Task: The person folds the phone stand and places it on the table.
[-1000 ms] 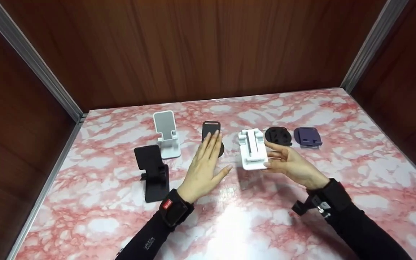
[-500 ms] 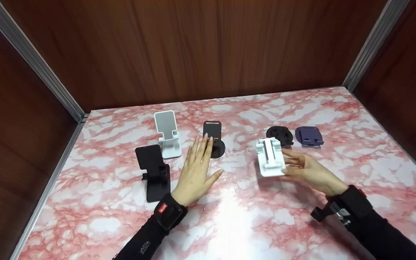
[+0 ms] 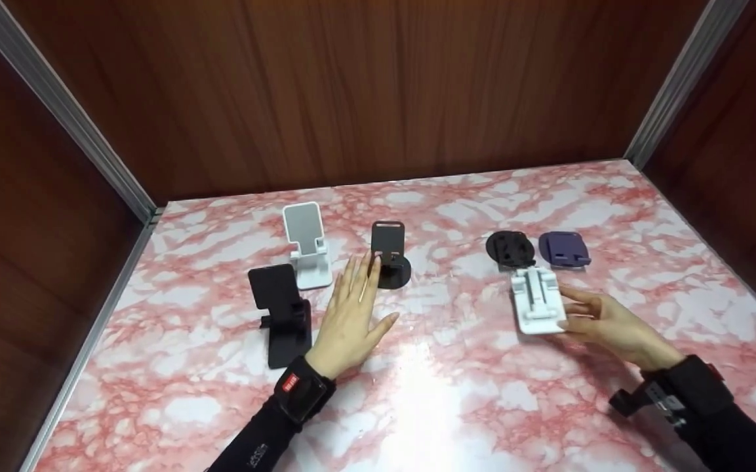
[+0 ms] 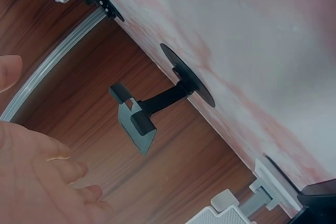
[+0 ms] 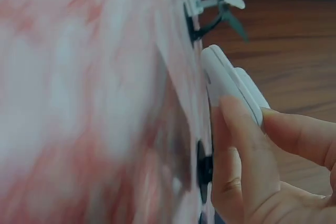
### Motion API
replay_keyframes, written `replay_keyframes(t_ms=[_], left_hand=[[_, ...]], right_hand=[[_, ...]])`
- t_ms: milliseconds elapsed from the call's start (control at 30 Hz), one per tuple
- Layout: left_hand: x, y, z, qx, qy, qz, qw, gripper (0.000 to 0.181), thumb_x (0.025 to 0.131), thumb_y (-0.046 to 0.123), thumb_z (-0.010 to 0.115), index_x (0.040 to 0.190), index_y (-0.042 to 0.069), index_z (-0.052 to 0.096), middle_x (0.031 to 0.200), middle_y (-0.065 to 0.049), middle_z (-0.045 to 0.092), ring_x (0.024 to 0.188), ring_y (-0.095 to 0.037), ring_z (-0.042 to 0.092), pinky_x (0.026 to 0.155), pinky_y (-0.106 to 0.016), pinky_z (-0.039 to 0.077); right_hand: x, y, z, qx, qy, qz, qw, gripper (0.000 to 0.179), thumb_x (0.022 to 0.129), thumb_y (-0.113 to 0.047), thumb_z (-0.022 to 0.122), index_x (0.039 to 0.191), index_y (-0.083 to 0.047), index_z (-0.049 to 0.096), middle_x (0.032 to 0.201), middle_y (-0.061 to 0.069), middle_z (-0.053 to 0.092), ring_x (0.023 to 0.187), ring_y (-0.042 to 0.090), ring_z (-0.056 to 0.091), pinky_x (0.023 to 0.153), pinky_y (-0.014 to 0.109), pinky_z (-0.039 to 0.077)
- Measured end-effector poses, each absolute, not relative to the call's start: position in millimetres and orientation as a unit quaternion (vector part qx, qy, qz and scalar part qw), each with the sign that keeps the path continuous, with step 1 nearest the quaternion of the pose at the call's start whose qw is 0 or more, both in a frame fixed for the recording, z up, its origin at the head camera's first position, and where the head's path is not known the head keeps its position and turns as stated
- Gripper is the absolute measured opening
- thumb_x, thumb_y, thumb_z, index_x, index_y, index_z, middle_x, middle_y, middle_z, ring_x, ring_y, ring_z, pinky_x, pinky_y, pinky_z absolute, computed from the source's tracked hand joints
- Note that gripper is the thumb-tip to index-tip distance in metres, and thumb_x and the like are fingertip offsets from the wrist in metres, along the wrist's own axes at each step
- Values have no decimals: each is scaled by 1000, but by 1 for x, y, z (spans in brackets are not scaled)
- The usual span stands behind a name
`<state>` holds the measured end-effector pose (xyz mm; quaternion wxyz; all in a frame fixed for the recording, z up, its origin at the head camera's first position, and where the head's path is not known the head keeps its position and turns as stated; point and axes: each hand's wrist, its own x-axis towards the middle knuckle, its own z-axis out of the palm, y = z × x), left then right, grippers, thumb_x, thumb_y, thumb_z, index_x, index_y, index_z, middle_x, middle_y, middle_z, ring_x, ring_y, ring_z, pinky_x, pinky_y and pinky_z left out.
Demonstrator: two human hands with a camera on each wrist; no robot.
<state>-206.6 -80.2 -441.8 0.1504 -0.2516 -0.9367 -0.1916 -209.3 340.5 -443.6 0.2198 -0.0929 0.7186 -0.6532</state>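
Note:
A folded white phone stand (image 3: pixel 539 301) is pinched along its right edge by my right hand (image 3: pixel 604 324). In the right wrist view the thumb and fingers clasp the white stand (image 5: pixel 233 82) from both sides, and it appears held above the table. My left hand (image 3: pixel 348 321) has its fingers straight and holds nothing. Near its fingertips stands an unfolded black phone stand with a round base (image 3: pixel 388 246); in the left wrist view this round-based stand (image 4: pixel 165 98) is apart from the fingers.
An unfolded white phone stand (image 3: pixel 305 229) and a larger black one (image 3: pixel 279 308) stand left of my left hand. A folded black round stand (image 3: pixel 510 248) and a folded purple one (image 3: pixel 564 249) lie behind my right hand. Wooden panels (image 3: pixel 391 92) enclose the marbled table (image 3: pixel 456 393).
My right hand has carried the folded white stand right and a little nearer the front. My left hand has drawn back left, uncovering the round-based black stand.

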Motion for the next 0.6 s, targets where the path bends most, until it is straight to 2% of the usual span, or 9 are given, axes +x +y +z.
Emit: replay_keyframes(t_ms=[67,433,600], left_hand=[[-207,-80,-442,-250,-936,-196,149,85,96,42,57,154,0,11,161,-15,3,146,-36,2,118,-48,2],[-207,-81,-442,-255,-934,-194,157,85,95,39,60,153,-3,14,160,-19,8,145,-40,6,116,-54,11],[-207,-82,-442,-256,-932,-202,159,85,94,36,62,153,-3,15,160,-18,8,145,-40,6,116,-53,9]], right_hand=[[-208,347,-445,-86,733,-640,215,81,93,2,60,151,7,5,122,10,58,104,16,63,89,31,53],[-209,376,-450,-51,731,-649,203,81,93,3,59,149,11,1,115,4,58,100,13,63,85,29,55],[-210,389,-451,-31,741,-636,213,82,94,2,59,150,9,-1,115,6,55,99,10,61,86,30,54]])
